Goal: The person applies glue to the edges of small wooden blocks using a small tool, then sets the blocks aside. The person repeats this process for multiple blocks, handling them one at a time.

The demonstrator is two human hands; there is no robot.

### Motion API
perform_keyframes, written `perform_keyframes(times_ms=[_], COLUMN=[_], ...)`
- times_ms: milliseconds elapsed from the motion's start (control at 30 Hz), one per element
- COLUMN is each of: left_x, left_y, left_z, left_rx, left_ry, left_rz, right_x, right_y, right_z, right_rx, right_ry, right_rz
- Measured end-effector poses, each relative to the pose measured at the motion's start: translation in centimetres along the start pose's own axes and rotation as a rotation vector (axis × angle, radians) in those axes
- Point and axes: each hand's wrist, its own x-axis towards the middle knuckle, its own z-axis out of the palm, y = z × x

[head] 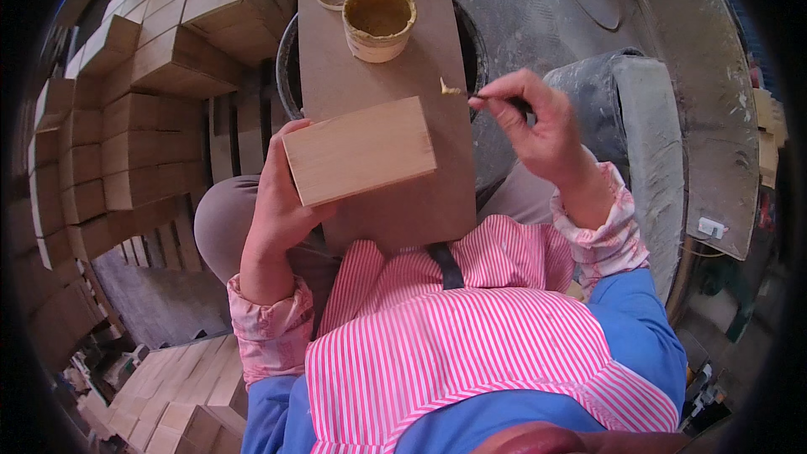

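Observation:
My left hand (277, 195) grips the left end of a rectangular wooden block or box (362, 151), tilted above a brown board (397, 221). In my right hand (536, 120), to the right of the block, a thin small tool is pinched between thumb and fingers; its tip carries a dab of yellowish paste (449, 87). Most of the tool is hidden or too small to make out. Beyond the block, a white tub (378, 50) with brownish-yellow paste inside stands on the board, its rim smeared. Its round lid (328, 5) lies just behind it to the left, paste-stained.
Stacked wooden boxes (151, 139) fill the left side, some on slatted pallets, with more stacks (183, 384) at the lower left. A dark round container (289, 69) stands under the board. To the right are a padded grey seat (649, 157) and a long panel (719, 164).

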Motion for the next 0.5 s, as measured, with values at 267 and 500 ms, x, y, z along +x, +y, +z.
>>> perform_keyframes(times_ms=[267,500], left_x=[0.1,0.3], left_y=[0.4,0.3], left_z=[-0.1,-0.5], left_rx=[-0.021,0.049], left_ry=[-0.019,-0.048], left_rz=[-0.011,-0.006], right_x=[-0.3,0.4], right_y=[1.7,2.4], right_z=[1.8,2.6], right_rx=[-0.228,-0.269], right_ry=[-0.008,-0.014], right_rz=[-0.266,-0.318])
